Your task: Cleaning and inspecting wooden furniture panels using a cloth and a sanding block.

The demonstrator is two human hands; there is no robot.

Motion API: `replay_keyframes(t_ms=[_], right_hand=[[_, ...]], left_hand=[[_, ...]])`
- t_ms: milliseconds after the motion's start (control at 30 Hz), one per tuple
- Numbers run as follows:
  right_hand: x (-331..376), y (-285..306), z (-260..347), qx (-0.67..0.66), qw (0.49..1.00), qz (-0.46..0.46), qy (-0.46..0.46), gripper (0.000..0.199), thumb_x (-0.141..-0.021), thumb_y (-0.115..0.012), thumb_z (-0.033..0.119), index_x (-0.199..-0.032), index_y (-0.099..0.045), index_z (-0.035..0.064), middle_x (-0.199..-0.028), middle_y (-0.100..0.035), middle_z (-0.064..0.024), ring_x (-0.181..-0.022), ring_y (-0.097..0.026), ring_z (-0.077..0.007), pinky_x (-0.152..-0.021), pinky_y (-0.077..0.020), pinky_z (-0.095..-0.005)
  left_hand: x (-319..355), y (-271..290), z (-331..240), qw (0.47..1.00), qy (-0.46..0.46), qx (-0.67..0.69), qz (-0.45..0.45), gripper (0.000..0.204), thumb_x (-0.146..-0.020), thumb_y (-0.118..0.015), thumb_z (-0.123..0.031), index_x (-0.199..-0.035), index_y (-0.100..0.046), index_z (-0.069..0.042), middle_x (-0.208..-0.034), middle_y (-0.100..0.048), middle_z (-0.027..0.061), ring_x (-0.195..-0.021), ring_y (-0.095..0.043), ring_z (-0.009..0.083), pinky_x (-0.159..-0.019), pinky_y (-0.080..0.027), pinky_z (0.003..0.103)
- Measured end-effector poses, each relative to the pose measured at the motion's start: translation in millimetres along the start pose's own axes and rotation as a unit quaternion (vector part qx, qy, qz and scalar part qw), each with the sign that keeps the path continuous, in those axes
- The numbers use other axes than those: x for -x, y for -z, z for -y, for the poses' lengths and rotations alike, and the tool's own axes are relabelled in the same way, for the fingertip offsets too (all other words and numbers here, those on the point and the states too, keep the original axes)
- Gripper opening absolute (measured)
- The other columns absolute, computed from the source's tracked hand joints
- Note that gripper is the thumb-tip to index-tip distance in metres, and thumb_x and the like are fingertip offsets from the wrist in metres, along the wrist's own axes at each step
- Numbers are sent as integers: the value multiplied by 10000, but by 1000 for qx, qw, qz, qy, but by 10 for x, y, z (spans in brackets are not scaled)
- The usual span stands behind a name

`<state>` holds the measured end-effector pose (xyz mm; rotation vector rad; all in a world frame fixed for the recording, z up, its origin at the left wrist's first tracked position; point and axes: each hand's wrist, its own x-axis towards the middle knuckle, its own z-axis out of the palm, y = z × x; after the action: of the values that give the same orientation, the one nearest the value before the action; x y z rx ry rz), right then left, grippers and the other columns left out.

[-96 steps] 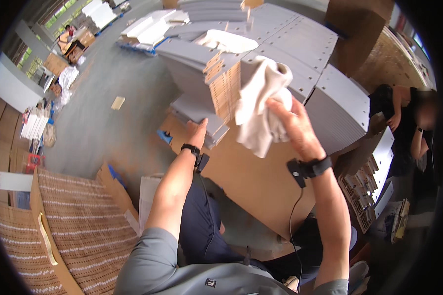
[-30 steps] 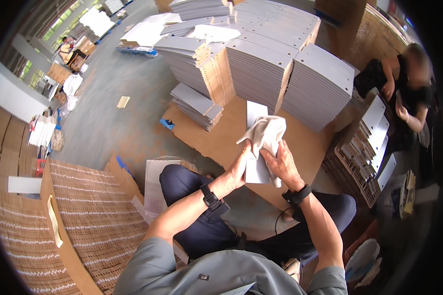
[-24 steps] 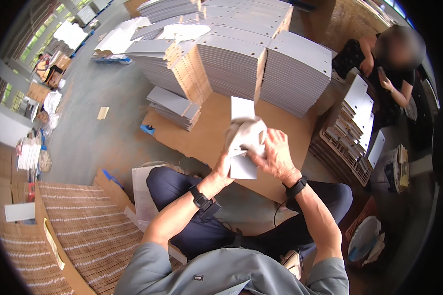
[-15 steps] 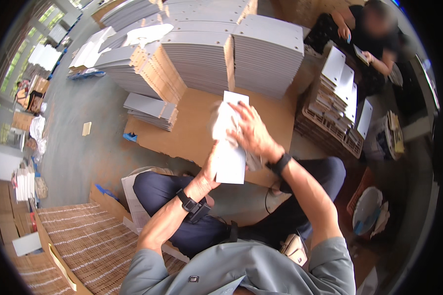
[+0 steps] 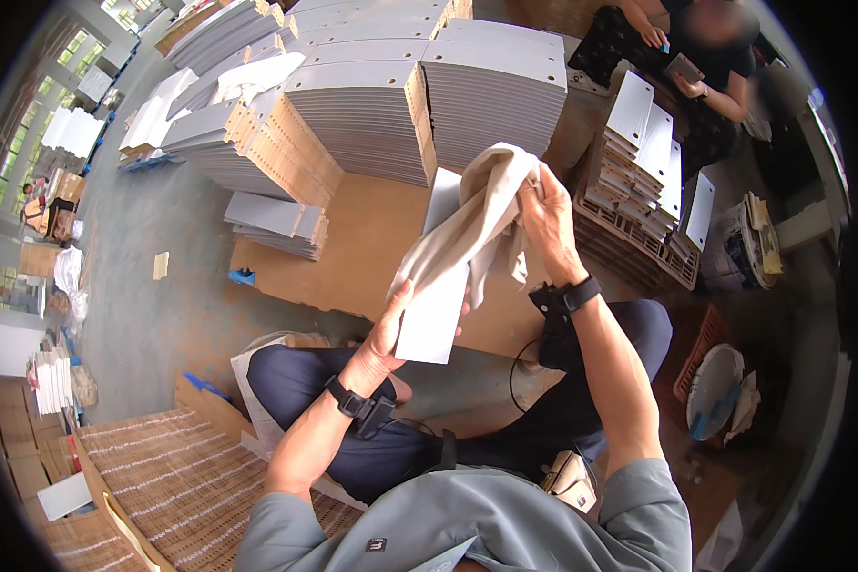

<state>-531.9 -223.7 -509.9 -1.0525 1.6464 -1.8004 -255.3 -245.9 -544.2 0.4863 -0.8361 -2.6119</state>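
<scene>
I sit cross-legged on the floor. My left hand (image 5: 388, 336) grips the lower end of a flat grey cardboard sheet (image 5: 436, 310) held up in front of me. A beige cloth (image 5: 475, 224) drapes over the sheet's upper part, and my right hand (image 5: 546, 221) presses that cloth against it near the top. Both wrists wear black bands. A brown cardboard panel (image 5: 364, 243) lies on the floor just beyond my knees.
Tall stacks of grey sheets (image 5: 429, 95) stand ahead, a low stack (image 5: 275, 222) to the left. A crate of white sheets (image 5: 643, 205) sits at right, near a seated person (image 5: 696, 67). Corrugated brown boards (image 5: 172, 477) lie at my lower left.
I have brought the cloth down from held high onto the grey sheet. My view has swung so the stacks sit closer; the cloth now covers the sheet's top.
</scene>
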Motion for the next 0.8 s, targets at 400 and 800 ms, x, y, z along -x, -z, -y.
replay_keyframes(t_ms=[400, 800], right_hand=[[884, -483, 431, 220, 861, 319, 331, 727, -837, -734, 479, -1451, -528, 150, -1402, -526, -132, -1304, -500, -356, -1139, -358, -588], [-15, -242, -45, 330, 923, -29, 194, 433, -852, -771, 203, -1252, -642, 102, -1270, -607, -123, -1161, -556, -366, -1004, -432, -531]], left_hand=[[43, 38, 35, 998, -59, 5, -19, 649, -1046, -541, -487, -1536, -372, -97, -1522, -473, 122, -1383, -508, 275, -1119, -501, 429], [165, -16, 251, 990, 121, 13, 70, 1020, -896, -508, -789, -1556, -361, -25, -1458, -535, 167, -1186, -645, 295, -928, -604, 416]])
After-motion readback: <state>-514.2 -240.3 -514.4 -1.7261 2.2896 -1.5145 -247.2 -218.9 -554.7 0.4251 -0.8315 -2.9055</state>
